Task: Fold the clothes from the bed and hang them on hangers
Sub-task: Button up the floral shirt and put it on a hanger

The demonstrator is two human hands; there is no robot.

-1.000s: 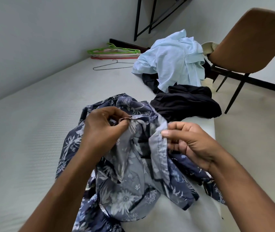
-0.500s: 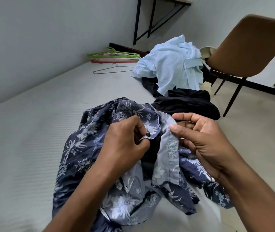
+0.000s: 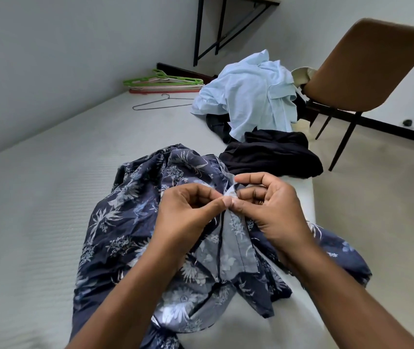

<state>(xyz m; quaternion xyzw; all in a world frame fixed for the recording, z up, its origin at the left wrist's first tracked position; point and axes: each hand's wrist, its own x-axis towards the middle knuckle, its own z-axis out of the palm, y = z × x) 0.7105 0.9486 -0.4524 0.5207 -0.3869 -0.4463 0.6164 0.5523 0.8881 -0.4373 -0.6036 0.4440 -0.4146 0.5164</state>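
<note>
The bed (image 3: 37,235) carries everything. The flowered shirt (image 3: 130,215) lies bunched at its near right side, and one part of it spills over the mattress edge toward the floor. That overhang is the main risk: if both pinches slacken, the loose weight could drag the shirt off the bed.

Further up lie a pale blue shirt (image 3: 248,104) and a black garment (image 3: 273,154), both near the same edge. The hangers (image 3: 165,83) are stacked by the wall, well apart from the work, so reaching them will likely mean letting go with one hand.

The left grip (image 3: 188,215) and right grip (image 3: 273,212) meet fingertip to fingertip, each pinching the shirt's front strip (image 3: 238,238) near the collar, apparently to fasten it. No button is visible. A small fastening could slip from so fine a pinch, or go into the wrong hole and leave the front crooked on a hanger.
</note>
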